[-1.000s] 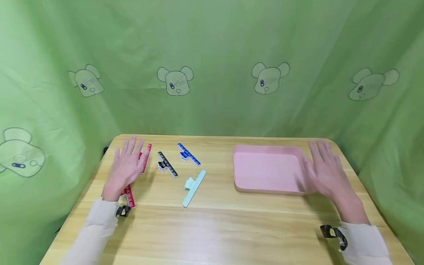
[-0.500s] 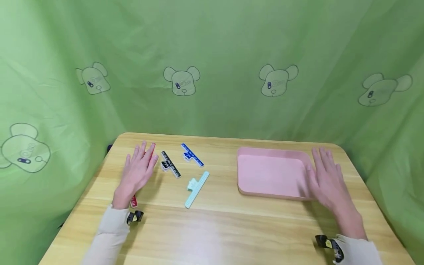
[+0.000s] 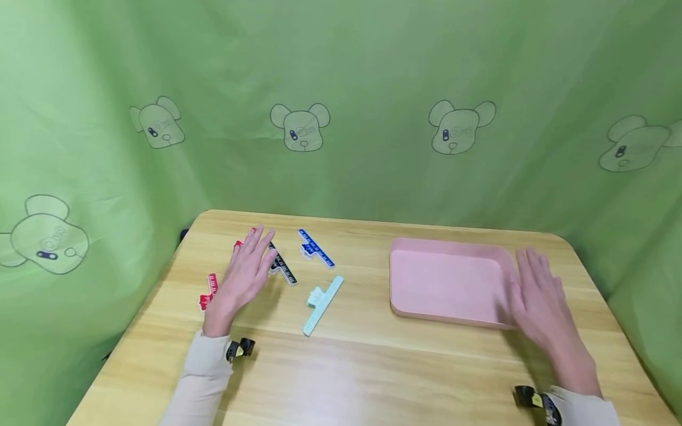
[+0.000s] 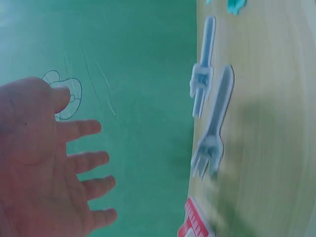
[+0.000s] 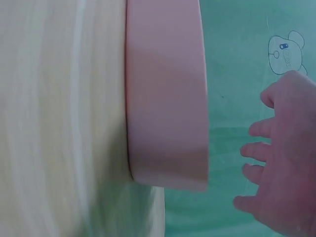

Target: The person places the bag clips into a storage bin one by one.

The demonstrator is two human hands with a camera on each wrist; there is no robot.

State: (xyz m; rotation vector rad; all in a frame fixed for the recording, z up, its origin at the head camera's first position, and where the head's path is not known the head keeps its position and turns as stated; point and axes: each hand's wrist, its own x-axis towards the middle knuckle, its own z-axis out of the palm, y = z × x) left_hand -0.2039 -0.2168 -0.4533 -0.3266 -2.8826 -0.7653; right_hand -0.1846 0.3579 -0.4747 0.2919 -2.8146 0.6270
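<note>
My left hand (image 3: pixel 245 278) hovers above the table with its fingers straight and holds nothing. Beneath and beside it lie two red piano-key clips, one at the left (image 3: pixel 211 288) and another farther back (image 3: pixel 237 244), both partly hidden by the hand. A black piano-key clip (image 3: pixel 286 271) lies just past the fingertips, its upper part partly covered. Farther right are a blue clip (image 3: pixel 317 249) and a mint clip (image 3: pixel 324 305). My right hand (image 3: pixel 546 305), fingers extended and holding nothing, is over the right end of a pink tray (image 3: pixel 447 281); in the right wrist view it appears apart from the tray's side (image 5: pixel 168 98).
A wooden table (image 3: pixel 373 373) with rounded far corners carries everything. Green curtain (image 3: pixel 373 177) with bear-head drawings hangs behind it and along both sides. Each wrist wears a small black camera, such as the left one (image 3: pixel 240 349).
My left hand has moved right, from over the red clips towards the black clip, uncovering part of the nearer red one. The right hand stays by the tray. The head view has shifted slightly.
</note>
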